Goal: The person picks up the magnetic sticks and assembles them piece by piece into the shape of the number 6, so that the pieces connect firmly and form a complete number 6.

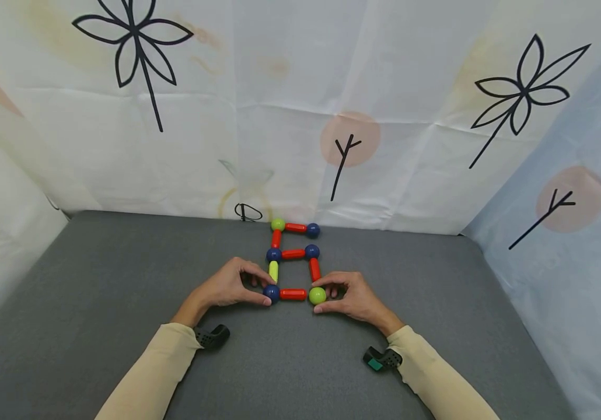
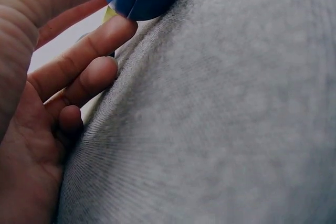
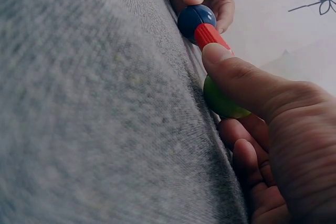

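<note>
A figure of balls and rods lies flat on the grey table. My left hand (image 1: 229,284) pinches its near-left dark blue ball (image 1: 271,293) between thumb and fingers. The near-right green ball (image 1: 317,296) is held between the thumb and fingers of my right hand (image 1: 355,297). A red rod (image 1: 293,294) lies between these two balls; whether it touches the green one I cannot tell. From the blue ball a yellow-green rod (image 1: 273,271) runs back to another blue ball (image 1: 274,255). A red rod (image 1: 315,269) stretches from the green ball toward a blue ball (image 1: 312,251).
A red rod (image 1: 293,254) joins the two middle blue balls. Farther back are a red rod (image 1: 276,238), a green ball (image 1: 278,224), a red rod (image 1: 296,227) and a blue ball (image 1: 313,230), close to the white patterned cloth (image 1: 290,163) behind the grey table (image 1: 122,280).
</note>
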Demonstrator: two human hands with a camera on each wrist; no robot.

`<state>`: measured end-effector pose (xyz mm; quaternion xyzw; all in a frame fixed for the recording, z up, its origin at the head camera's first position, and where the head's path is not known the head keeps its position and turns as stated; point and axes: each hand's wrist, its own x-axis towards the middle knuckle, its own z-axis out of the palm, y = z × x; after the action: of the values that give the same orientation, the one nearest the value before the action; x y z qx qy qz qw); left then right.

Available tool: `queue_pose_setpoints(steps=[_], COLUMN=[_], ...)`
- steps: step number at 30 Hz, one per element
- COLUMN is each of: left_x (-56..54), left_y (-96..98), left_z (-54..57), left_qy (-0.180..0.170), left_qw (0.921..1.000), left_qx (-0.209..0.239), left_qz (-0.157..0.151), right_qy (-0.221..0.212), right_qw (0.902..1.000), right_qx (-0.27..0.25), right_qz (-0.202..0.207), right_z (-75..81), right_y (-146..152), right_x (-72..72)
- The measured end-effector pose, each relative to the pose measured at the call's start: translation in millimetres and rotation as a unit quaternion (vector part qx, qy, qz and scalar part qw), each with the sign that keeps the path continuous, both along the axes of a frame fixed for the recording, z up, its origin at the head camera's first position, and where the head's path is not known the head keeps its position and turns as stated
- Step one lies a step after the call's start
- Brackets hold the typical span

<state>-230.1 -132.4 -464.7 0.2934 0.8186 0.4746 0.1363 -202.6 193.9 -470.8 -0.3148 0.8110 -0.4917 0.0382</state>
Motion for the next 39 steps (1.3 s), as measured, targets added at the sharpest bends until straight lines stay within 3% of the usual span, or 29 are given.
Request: queue_pose_setpoints(steps=[14, 23, 27, 33, 39], left_x=[0.2, -0.3, 0.6, 1.5, 0.1], left_y=[2.4, 6.7, 8.3, 8.5, 7.7], left_z=[-5.1, -8.6, -8.2, -7.1, -7.8], left_qy=[0.018, 0.055, 0.059, 0.046, 0.037], left_qw=[0.9993, 0.9952, 0.9947, 0.9983, 0.9983], left_qx=[0.024, 0.074, 0.070, 0.031, 0.045], left_qz=[-0.021, 0.033, 0.045, 0.019, 0.001], right_qy=[0.018, 0.021, 0.021, 0.015, 0.010], right_qw=[0.9998, 0.9997, 0.9998, 0.9999, 0.9999], right_qx=[-0.013, -0.008, -0.005, 0.001, 0.004], right_qz=[0.000, 0.003, 0.003, -0.003, -0.004], right_z=[-2.7, -4.2, -3.7, -2.5, -1.6], right_y=[-1.6, 1.1, 1.0, 0.3, 0.0], right_x=[0.5, -0.5, 0.0, 0.8, 0.7])
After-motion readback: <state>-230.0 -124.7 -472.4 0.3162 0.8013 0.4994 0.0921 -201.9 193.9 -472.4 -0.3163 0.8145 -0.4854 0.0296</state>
